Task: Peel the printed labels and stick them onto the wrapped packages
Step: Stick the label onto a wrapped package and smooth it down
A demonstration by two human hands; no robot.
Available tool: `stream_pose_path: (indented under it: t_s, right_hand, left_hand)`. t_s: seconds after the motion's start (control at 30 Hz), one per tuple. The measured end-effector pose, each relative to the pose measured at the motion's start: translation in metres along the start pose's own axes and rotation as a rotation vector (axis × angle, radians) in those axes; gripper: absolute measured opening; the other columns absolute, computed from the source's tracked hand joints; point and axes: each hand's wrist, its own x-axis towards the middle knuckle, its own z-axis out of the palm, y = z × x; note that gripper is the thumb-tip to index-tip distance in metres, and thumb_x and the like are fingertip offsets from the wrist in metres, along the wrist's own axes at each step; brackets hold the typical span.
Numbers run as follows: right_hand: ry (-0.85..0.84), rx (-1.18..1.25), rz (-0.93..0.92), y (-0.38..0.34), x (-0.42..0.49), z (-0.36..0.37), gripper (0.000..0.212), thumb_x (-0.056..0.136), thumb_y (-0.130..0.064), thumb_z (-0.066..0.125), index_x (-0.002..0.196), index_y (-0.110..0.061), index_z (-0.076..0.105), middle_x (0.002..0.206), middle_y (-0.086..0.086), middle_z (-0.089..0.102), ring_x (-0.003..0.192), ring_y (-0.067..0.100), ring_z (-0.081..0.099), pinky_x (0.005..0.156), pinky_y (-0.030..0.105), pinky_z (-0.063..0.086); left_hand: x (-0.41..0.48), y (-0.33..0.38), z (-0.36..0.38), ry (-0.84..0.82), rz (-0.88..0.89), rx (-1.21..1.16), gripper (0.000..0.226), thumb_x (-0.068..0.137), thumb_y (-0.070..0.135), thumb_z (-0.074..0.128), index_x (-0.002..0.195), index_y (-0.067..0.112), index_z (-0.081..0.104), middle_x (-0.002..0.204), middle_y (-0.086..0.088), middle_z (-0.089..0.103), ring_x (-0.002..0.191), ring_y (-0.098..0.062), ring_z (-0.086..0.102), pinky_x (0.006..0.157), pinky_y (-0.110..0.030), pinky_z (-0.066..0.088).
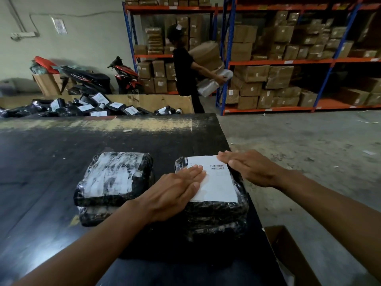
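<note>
Work surface: a flat black table (51,162), matt, with the finish scuffed down to pale patches along the far edge. Beyond its right edge lies a grey concrete floor (309,151), rough and stained.

Room: steel racks (288,61) with blue uprights and orange beams carry brown cartons (251,73), many wrapped in film. A person (183,69) in black stands at the racks with pale parcels in their arms. A red and black scooter (123,75) is parked by the wall. Behind the table, a low cardboard bin (165,102) holds black packages (86,107) with white labels.

Task items: two stacks of flat, rectangular packages in glossy, creased black film sit near the table's right edge. The left stack (113,178) is bare on top, with only glare. The right stack (216,215) carries a white rectangular label (216,182) with barcodes, lying flat on its top package.

Hands: the left hand (173,193) lies flat, fingers straight and together, on the label's left edge. The right hand (251,170) lies flat, fingers straight, on the label's far right corner. Neither hand grips anything.

An open cardboard box (288,254) stands at the lower right.
</note>
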Motion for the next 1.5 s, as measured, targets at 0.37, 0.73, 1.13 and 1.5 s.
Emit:
stream_pose_path:
  t_s: [0.37,0.73,1.13,1.5]
  right_hand:
    - [0.108,-0.128,0.098,-0.002,0.005,-0.013,0.059,0.094,-0.034,0.019,0.135,-0.016,0.058,0.141,0.008,0.056,0.124,0.021,0.055,0.092,0.025,0.035]
    - [0.014,-0.179,0.082,-0.017,0.016,-0.002,0.048,0.104,-0.026,0.021,0.146,-0.016,0.043,0.155,0.003,0.037,0.143,0.015,0.033,0.114,0.028,0.02]
    - [0.091,-0.04,0.082,-0.035,-0.015,-0.001,0.053,0.104,-0.035,0.02,0.151,-0.013,0.033,0.158,0.0,0.03,0.145,0.012,0.027,0.112,0.023,0.016]
    - [0.065,-0.022,0.055,-0.046,-0.045,0.001,0.049,0.105,-0.032,0.024,0.15,-0.017,0.037,0.157,-0.003,0.032,0.145,0.013,0.026,0.106,0.009,0.006]
  left_hand:
    - [0.002,0.001,0.002,0.034,-0.028,-0.055,0.056,0.098,0.042,0.023,0.15,0.024,0.035,0.158,0.012,0.025,0.141,0.007,0.015,0.117,-0.013,0.006]
    - [0.002,0.009,-0.003,0.041,-0.084,-0.049,0.049,0.103,0.041,0.025,0.149,0.029,0.036,0.157,0.014,0.027,0.144,-0.002,0.024,0.121,-0.03,0.018]
    - [0.001,0.013,-0.006,0.061,-0.114,-0.087,0.063,0.094,0.051,0.022,0.149,0.025,0.038,0.155,0.012,0.031,0.142,-0.006,0.03,0.119,-0.024,0.018]
    - [-0.002,0.014,-0.004,0.059,-0.119,-0.081,0.046,0.106,0.034,0.031,0.149,0.021,0.038,0.156,0.009,0.031,0.144,-0.006,0.026,0.117,-0.017,0.012]
